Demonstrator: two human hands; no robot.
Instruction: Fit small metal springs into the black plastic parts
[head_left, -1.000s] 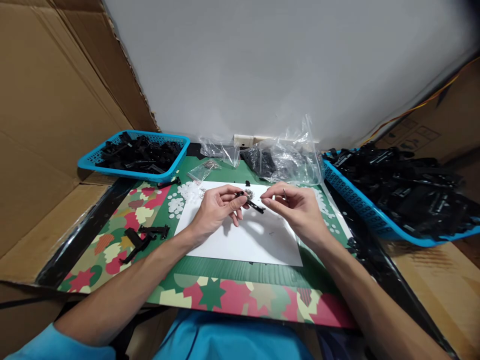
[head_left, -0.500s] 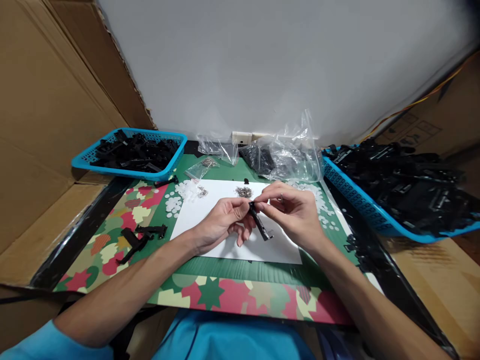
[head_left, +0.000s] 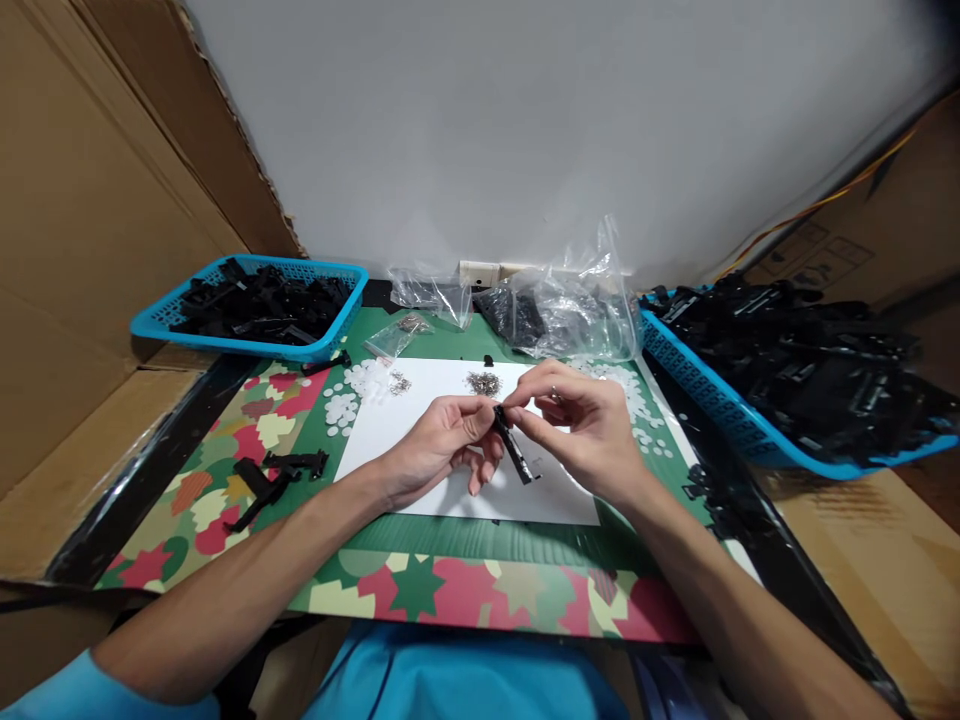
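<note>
Over a white sheet of paper (head_left: 442,490), my left hand (head_left: 442,445) pinches the upper end of a slim black plastic part (head_left: 516,452), which slants down toward me. My right hand (head_left: 581,420) is closed at the same end, thumb and forefinger pressed together; whether a tiny piece sits between them cannot be made out. A pile of small metal pieces (head_left: 484,384) lies on the paper just beyond my hands. A smaller metal pile (head_left: 400,382) is to its left. White round discs (head_left: 342,412) are spread left of the paper, and more discs (head_left: 646,420) lie to the right.
A blue basket (head_left: 142,328) of black parts stands back left; a fuller blue basket (head_left: 697,385) is at right. Clear plastic bags (head_left: 570,310) lie against the wall. Loose black parts (head_left: 262,490) rest on the patterned mat (head_left: 315,598) at left, with small black pieces (head_left: 709,500) at right.
The whole view has shifted slightly. Both hands keep their place at the upper end of the black plastic part, with hardly any visible movement.
</note>
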